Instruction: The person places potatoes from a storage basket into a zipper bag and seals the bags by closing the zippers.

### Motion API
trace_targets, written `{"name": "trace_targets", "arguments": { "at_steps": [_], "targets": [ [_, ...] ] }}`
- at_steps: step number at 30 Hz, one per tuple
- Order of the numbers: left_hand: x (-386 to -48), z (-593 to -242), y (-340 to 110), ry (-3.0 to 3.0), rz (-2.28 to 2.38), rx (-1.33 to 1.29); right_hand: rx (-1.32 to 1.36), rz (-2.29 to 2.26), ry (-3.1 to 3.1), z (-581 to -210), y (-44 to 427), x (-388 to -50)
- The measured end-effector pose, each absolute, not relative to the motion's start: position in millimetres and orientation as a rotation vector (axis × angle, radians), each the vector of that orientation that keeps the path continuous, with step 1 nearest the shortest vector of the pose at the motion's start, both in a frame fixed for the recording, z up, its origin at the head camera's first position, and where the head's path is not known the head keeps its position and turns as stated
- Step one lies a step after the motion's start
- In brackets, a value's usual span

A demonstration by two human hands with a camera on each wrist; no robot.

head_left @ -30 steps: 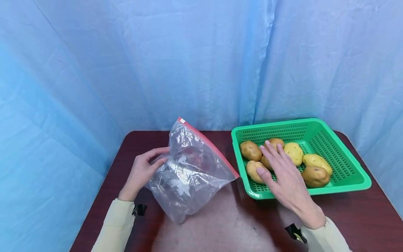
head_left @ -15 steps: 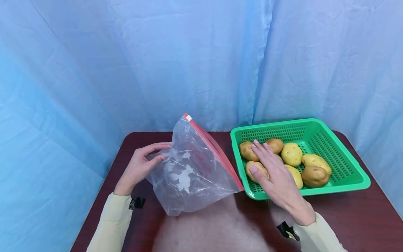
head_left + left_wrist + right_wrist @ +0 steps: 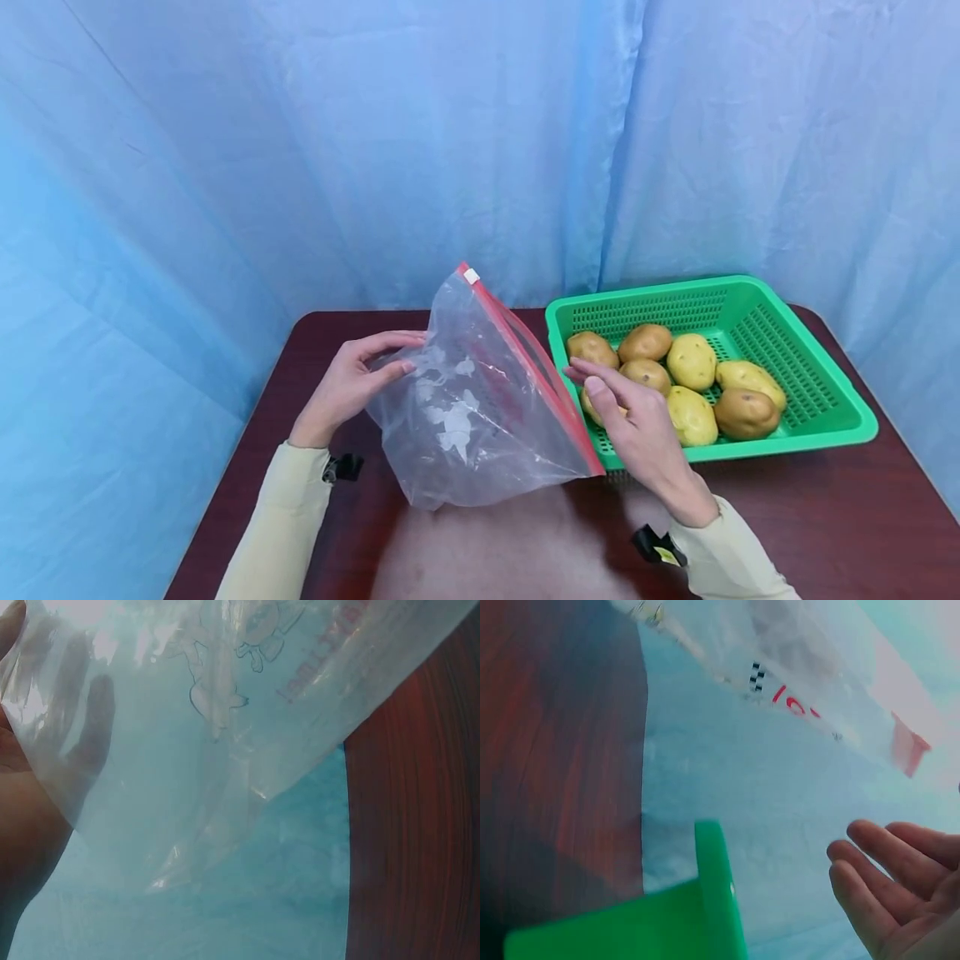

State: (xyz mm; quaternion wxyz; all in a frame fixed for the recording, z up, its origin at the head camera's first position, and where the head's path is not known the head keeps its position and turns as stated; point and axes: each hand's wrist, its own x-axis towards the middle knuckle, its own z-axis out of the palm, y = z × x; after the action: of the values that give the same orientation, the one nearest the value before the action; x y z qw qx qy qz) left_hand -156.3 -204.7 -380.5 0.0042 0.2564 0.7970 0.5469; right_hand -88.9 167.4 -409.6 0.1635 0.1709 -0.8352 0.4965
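Observation:
A clear zip bag [image 3: 480,417] with a red zip edge and white printing is held up by my left hand [image 3: 348,383], thumb on the near side and fingers on the far side. Its mouth gapes slightly towards the right; a white slider [image 3: 471,276] sits at the top corner. In the left wrist view, fingers [image 3: 94,720] show through the plastic [image 3: 172,787]. My right hand [image 3: 645,429] holds nothing; its fingers extend left over the near-left part of a green basket [image 3: 817,354], close to the bag's mouth. The right wrist view shows the fingers apart from the bag [image 3: 795,667].
Several potatoes lie in the basket, some brown [image 3: 747,414], some yellow [image 3: 692,362]. One at the near left is partly hidden by the right hand. The dark wooden table [image 3: 810,517] has blue curtains [image 3: 450,150] behind and beside it.
The right hand has moved left from over the potatoes towards the bag, its palm turning sideways. The left hand has shifted the bag slightly right, and the red mouth gapes wider.

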Motion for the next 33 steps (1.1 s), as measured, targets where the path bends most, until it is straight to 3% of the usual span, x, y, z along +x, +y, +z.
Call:
{"name": "trace_targets", "arguments": {
  "at_steps": [33],
  "targets": [
    [-163, -408, -191, 2.467, 1.830, 0.785, 0.414, 1.720, -2.396, -407, 154, -85]
  ]
}}
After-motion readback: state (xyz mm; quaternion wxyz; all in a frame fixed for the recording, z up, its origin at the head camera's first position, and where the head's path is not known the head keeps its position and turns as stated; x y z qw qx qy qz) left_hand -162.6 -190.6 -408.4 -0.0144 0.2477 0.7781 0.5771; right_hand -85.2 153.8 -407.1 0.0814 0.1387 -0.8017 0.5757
